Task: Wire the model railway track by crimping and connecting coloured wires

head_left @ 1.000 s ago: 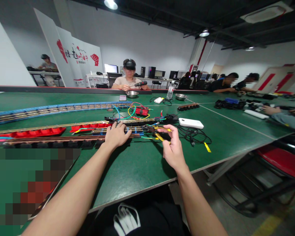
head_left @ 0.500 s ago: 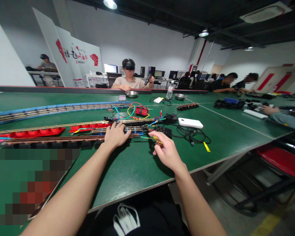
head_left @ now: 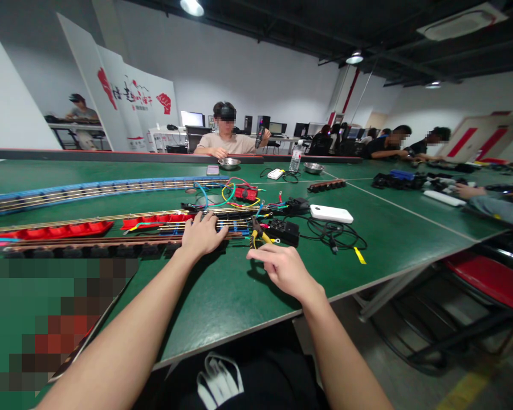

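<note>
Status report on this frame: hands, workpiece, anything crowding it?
Left hand on blue railed piece. Right hand on yellow-handled pliers, pliers' head at piece's right end. Black box close by, right of pliers.

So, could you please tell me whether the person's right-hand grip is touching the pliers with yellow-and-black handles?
Touching. The head view shows the right-hand grip holding the pliers, their handles meeting its fingers.
</note>
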Tool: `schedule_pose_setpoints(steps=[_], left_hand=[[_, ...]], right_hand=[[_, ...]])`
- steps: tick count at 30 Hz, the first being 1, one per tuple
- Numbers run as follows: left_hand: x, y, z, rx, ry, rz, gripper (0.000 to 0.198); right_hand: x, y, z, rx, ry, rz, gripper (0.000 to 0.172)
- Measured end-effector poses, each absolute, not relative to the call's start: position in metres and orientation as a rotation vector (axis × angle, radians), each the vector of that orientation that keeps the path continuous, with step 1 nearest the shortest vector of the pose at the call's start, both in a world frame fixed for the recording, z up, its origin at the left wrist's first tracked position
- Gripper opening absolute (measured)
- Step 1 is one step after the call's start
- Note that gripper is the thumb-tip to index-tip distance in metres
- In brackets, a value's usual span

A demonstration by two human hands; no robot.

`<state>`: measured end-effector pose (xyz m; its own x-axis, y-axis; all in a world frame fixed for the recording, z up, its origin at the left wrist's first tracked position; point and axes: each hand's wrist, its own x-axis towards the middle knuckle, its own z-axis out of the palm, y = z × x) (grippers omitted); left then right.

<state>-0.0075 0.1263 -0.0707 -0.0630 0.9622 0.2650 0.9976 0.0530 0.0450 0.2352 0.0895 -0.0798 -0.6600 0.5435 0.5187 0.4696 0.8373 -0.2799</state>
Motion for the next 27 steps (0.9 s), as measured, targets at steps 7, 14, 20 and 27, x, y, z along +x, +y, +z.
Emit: schedule_pose_setpoints(steps=[7,14,20,27], left_hand=[[-0.008,0.126,-0.071,-2.024,-2.151,-0.316,0.056],[-0.008,0.126,-0.072,-2.025,-2.158,-0.324,0.055],[-0.009,0.128,-0.073,-2.032,-2.158,-0.320,0.058],[-0.009,0.127,-0.072,-2.030,-2.151,-0.320,0.057]], right_hand=[[0.233,0.088,-0.077,-0.714,-2.289,0.307,0.060],[0.228,0.082,-0.075,-0.821,-2.073,0.551,0.044],[0.224,0.086,-0.079,-0.919,-1.716,0.824,0.034],[0.223,0.089,-0.074,-0.837,-1.384,1.172,0.033]])
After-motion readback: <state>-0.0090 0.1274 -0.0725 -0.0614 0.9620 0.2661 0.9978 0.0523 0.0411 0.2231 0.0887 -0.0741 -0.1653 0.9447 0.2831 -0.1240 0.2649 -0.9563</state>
